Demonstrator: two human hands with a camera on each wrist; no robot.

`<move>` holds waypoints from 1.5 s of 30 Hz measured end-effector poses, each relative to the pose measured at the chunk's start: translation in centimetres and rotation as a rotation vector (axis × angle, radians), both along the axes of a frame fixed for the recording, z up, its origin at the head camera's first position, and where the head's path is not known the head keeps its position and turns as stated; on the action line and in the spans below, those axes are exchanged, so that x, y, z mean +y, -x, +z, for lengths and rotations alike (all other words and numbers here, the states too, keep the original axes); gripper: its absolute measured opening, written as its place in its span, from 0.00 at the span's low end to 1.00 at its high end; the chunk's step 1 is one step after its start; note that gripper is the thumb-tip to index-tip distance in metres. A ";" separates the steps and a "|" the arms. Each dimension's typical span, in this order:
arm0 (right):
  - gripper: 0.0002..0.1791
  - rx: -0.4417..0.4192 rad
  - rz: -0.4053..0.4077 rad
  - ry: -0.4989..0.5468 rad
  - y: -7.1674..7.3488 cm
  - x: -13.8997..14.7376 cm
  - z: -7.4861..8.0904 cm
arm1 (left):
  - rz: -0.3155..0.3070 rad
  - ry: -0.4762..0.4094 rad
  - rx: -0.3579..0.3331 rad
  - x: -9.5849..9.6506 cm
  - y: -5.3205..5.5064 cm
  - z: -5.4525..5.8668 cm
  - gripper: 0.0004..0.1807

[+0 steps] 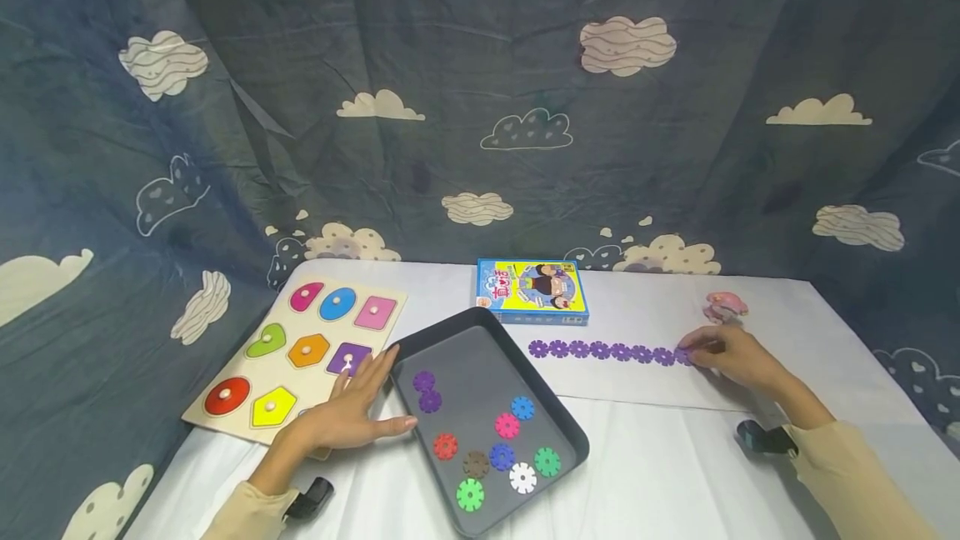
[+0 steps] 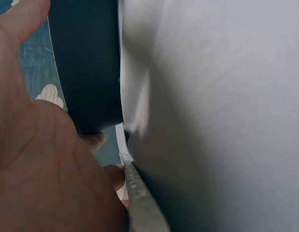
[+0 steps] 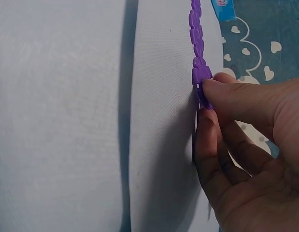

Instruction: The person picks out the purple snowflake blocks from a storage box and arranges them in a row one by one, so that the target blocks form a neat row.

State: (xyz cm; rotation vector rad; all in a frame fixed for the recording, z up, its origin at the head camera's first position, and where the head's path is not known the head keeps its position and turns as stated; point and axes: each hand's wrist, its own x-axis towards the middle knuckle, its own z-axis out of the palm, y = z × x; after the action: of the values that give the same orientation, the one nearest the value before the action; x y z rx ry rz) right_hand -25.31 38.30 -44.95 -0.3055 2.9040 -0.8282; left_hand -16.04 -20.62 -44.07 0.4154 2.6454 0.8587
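A row of purple notched discs point(image 1: 600, 350), flat snowflake-like pieces, lies on the white table right of the tray. My right hand point(image 1: 738, 357) pinches the disc at the row's right end between thumb and fingers. In the right wrist view that end disc point(image 3: 203, 77) shows at the thumb tip. My left hand point(image 1: 345, 415) lies with fingers extended at the left side of a dark grey tray point(image 1: 465, 357), touching its rim. Inside the tray are two purple discs point(image 1: 430, 401) touching each other, and several loose discs, among them a white disc point(image 1: 522, 477) and a red disc point(image 1: 445, 446).
A wooden shape puzzle board point(image 1: 341, 361) with knobbed pieces lies left of the tray, partly under my left hand. Behind the tray sits a blue and yellow card box point(image 1: 532, 294). A small pink object point(image 1: 725, 305) lies beyond my right hand. A patterned curtain point(image 1: 450, 48) hangs behind.
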 end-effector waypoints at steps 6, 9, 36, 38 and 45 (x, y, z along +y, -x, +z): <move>0.14 0.005 -0.005 -0.019 0.1 -0.1 0.3 | -0.005 0.015 0.017 0.0 0.2 0.2 0.63; 0.14 0.012 -0.005 -0.023 0.3 0.0 0.6 | -0.011 0.018 0.035 0.0 0.3 0.2 0.62; 0.16 0.013 0.004 0.048 0.5 -1.3 2.1 | -0.006 0.003 0.021 0.0 0.0 0.0 0.62; 0.15 0.023 0.023 0.066 0.5 -1.7 2.2 | -0.003 -0.004 0.010 -0.1 -0.1 -0.1 0.63; 0.15 0.036 0.063 0.077 0.7 -3.4 2.9 | -0.005 0.003 0.012 -0.1 -0.1 0.1 0.63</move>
State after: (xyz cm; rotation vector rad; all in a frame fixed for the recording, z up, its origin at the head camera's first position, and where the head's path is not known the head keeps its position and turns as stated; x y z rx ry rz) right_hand -26.02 34.87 -42.02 -0.4210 2.8826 -0.9360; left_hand -15.99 -20.71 -44.02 0.4274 2.6555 0.8538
